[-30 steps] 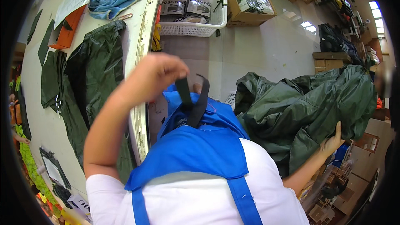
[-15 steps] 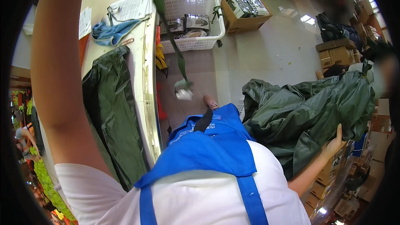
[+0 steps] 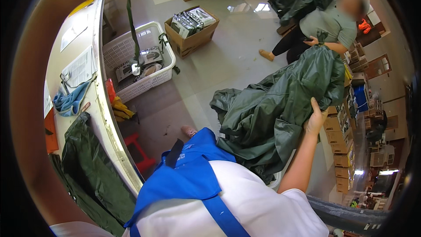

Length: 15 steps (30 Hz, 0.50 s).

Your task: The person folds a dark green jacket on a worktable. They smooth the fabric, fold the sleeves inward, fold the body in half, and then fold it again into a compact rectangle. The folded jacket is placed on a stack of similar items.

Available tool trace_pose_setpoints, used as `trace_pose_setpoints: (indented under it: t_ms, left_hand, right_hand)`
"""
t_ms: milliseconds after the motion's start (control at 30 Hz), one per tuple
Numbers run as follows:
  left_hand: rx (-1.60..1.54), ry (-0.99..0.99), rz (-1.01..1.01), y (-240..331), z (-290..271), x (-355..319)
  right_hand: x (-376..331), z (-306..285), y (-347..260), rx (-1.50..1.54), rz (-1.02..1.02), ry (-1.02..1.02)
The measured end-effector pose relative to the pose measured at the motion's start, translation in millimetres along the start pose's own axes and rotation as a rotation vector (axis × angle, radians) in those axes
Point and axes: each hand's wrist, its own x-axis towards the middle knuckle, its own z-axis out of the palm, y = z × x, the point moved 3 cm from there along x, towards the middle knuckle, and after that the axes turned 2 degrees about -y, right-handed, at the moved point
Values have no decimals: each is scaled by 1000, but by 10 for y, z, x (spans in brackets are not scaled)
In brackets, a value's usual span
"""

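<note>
My right hand (image 3: 315, 120) grips the side of a large, crumpled heap of shiny dark green waterproof fabric (image 3: 280, 109); some of its fingers are hidden by the folds. The heap's gathered top stands highest at the far right, and its lower part spreads over a white basket. My left arm is raised along the left side, with its hand beyond the top of the picture. From the top edge hangs a narrow green strap (image 3: 130, 17) with a small whitish piece at its lower end. Another dark green waterproof garment (image 3: 94, 171) lies lengthwise on the table at my left.
On the table (image 3: 115, 142) are a blue cloth (image 3: 72, 99) and printed sheets (image 3: 79, 68). Beyond it stand a white plastic basket (image 3: 151, 83) of packages and an open carton (image 3: 188, 46). A co-worker (image 3: 322, 24) is at the far right, near stacked cartons (image 3: 340, 149).
The view has swung to the right, bringing the co-worker into sight. My right hand keeps its hold on the green fabric. The strap's end now hangs in front of the white basket.
</note>
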Motion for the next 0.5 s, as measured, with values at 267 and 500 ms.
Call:
trace_pose_setpoints:
  t_ms: [267,500]
  left_hand:
    - [372,13,287,-196,407,-426]
    - [-723,-535,-709,-282,-93,-1068]
  right_hand:
    - [-71,-98,267,82,-29,42]
    - [-97,-71,151,131,-93,49]
